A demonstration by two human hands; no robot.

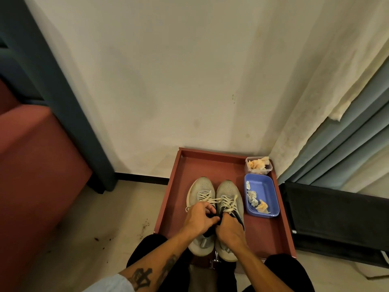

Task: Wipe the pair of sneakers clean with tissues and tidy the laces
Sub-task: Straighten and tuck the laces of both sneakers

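Dim, warm yellowish indoor light, soft and even, with only faint shadows. The wall (168, 70) looks blotchy and slightly grainy. Wide-angle distortion bends the door frame (63, 102) and curtain (347, 154) at the edges; the sneakers (226, 190) look fairly sharp
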